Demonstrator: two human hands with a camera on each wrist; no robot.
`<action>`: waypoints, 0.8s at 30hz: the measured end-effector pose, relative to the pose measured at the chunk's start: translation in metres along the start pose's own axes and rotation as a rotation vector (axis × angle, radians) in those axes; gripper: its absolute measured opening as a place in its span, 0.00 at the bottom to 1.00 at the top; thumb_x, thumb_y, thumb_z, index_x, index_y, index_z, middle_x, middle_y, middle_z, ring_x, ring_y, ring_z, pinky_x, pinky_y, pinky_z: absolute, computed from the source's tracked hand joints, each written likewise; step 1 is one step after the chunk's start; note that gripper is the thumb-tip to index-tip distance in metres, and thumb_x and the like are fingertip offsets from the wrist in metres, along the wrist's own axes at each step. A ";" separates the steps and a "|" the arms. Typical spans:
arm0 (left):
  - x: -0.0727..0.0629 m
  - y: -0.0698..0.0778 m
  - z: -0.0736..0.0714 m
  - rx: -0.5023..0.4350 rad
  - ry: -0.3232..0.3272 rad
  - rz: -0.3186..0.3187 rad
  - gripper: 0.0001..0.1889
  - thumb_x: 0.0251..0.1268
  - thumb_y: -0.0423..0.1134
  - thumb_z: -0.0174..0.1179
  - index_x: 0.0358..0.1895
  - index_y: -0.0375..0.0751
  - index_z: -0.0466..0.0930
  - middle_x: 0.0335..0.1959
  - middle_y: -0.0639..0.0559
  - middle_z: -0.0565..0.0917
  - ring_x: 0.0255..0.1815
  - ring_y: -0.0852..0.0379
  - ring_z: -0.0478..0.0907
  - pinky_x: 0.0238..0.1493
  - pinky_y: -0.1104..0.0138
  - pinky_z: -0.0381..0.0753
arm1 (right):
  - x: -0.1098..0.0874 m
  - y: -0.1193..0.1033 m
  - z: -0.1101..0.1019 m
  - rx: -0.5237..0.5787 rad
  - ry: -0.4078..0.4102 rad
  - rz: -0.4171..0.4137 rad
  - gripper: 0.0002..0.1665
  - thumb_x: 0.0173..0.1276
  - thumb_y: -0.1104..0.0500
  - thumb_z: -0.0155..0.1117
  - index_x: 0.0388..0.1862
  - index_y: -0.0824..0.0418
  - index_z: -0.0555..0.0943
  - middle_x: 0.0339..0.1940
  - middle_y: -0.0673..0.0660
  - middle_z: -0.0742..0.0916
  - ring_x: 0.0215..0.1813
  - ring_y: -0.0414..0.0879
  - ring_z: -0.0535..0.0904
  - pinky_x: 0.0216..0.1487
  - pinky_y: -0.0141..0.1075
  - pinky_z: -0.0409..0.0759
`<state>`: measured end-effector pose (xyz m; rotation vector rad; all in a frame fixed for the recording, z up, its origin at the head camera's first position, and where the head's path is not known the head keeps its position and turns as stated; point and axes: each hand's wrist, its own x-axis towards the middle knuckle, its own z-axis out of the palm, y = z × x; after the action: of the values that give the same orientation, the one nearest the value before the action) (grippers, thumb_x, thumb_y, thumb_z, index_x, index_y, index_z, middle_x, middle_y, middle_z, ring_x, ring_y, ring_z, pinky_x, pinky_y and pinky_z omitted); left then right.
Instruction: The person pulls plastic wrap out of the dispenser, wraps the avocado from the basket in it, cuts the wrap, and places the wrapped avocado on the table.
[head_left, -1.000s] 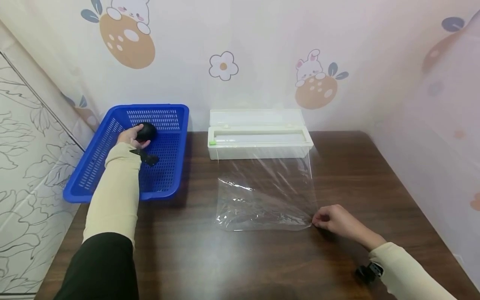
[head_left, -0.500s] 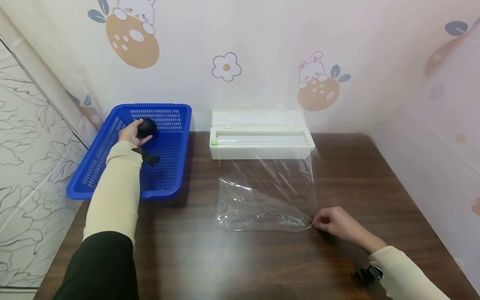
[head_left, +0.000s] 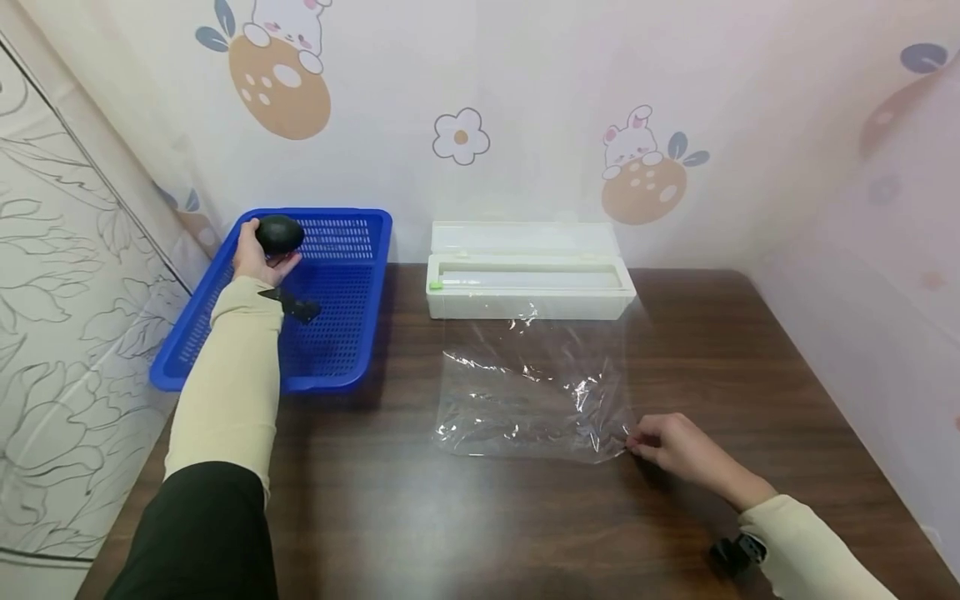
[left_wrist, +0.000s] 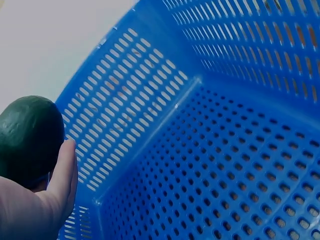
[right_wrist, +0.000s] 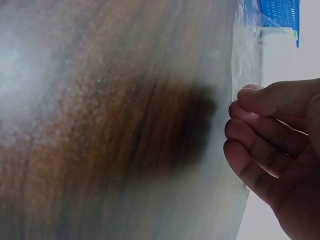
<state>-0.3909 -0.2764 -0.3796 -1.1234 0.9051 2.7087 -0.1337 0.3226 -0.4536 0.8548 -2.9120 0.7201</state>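
In the head view my left hand (head_left: 255,258) grips a dark green avocado (head_left: 280,235) over the far left part of a blue plastic basket (head_left: 318,384). The left wrist view shows the avocado (left_wrist: 30,135) raised near the basket's rim, with thumb and fingers around it. At right, my right hand (head_left: 678,446) pinches the near right corner of a sheet of clear plastic wrap (head_left: 517,400). That sheet runs from a white wrap dispenser (head_left: 532,306) toward me. Thumb and forefinger meet on the film in the right wrist view; the other fingers curl beneath.
The dispenser's lid (head_left: 525,238) stands raised against the patterned wall covering (head_left: 540,75). A small green slider (head_left: 436,286) sits at the dispenser's left end. Everything rests on a dark wooden table (head_left: 450,525), bounded by curtains at left and right.
My left hand has lifted the avocado up and slightly away inside the basket. The right hand stays at the wrap's corner, and the film looks looser and more wrinkled at right.
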 end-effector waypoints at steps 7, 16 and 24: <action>0.002 0.003 -0.002 -0.072 -0.040 -0.034 0.29 0.64 0.53 0.60 0.66 0.69 0.60 0.62 0.61 0.66 0.65 0.62 0.68 0.65 0.63 0.74 | 0.003 0.002 0.003 -0.040 0.028 -0.025 0.13 0.48 0.72 0.74 0.22 0.55 0.83 0.22 0.44 0.84 0.27 0.30 0.76 0.26 0.30 0.77; 0.004 0.000 -0.007 -0.121 -0.039 -0.059 0.22 0.64 0.51 0.60 0.59 0.66 0.65 0.61 0.61 0.69 0.63 0.60 0.71 0.68 0.62 0.70 | 0.011 0.006 0.001 -0.052 0.027 0.001 0.13 0.49 0.71 0.74 0.21 0.54 0.83 0.22 0.43 0.84 0.26 0.33 0.77 0.27 0.33 0.77; 0.002 -0.003 -0.003 -0.157 -0.085 -0.049 0.28 0.65 0.48 0.60 0.65 0.67 0.59 0.66 0.63 0.64 0.68 0.62 0.66 0.73 0.62 0.63 | 0.018 0.007 -0.008 -0.048 -0.014 0.070 0.09 0.52 0.71 0.72 0.23 0.58 0.85 0.23 0.47 0.86 0.27 0.35 0.79 0.28 0.32 0.77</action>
<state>-0.3896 -0.2754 -0.3838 -1.0318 0.6544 2.8042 -0.1536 0.3224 -0.4468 0.7607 -2.9715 0.6477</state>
